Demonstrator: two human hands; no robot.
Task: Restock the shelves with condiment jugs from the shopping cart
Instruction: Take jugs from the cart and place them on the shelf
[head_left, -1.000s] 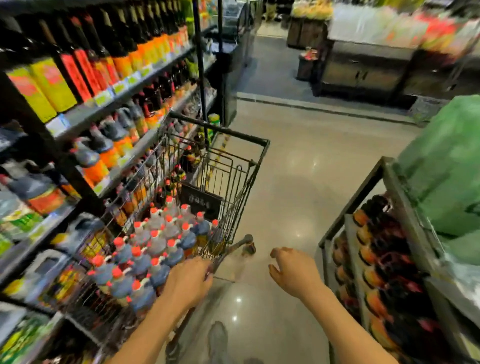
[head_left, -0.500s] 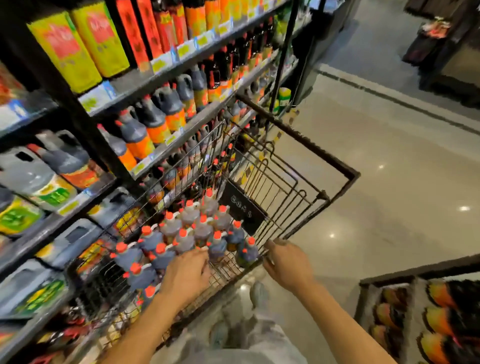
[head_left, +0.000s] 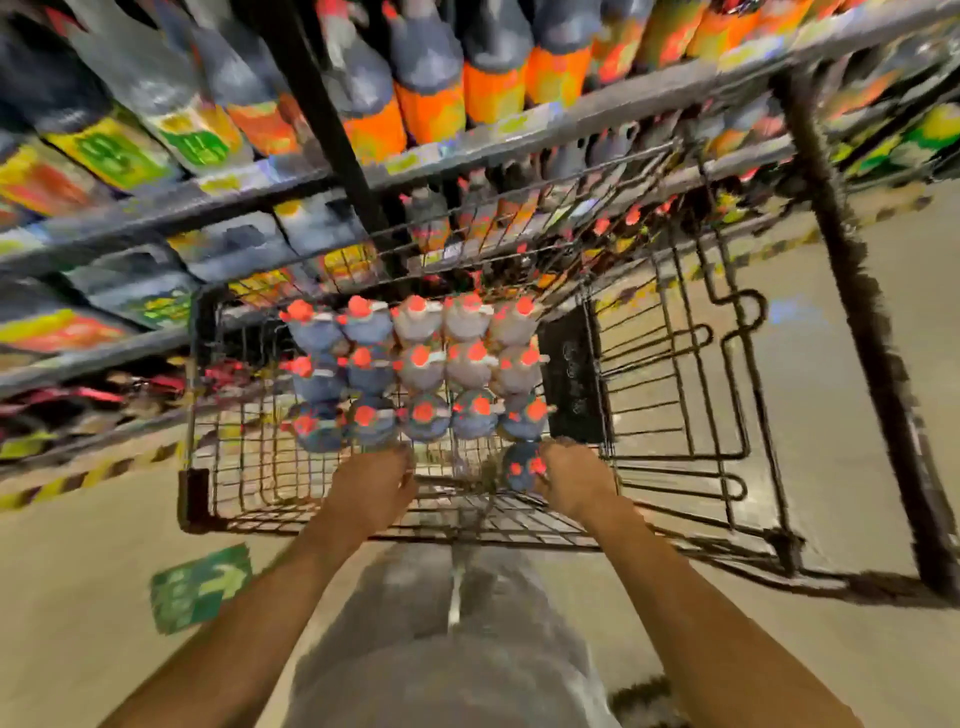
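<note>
Right hand (head_left: 574, 483) grips a lone jug (head_left: 519, 470) with a red cap, at the near wall of the shopping cart (head_left: 862, 332). Left hand (head_left: 371, 488) sits just short of the packed jugs (head_left: 423, 364); blur hides its fingers, so cannot tell its grip. Shelves (head_left: 467, 150) stand beyond the cart, beige floor (head_left: 78, 571) beneath.

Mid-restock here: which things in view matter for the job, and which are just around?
Job: red-capped jugs, wire shopping cart, shelves, left hand, right hand.
Just around: green arrow floor sticker, yellow-black floor tape, black tag in cart.
</note>
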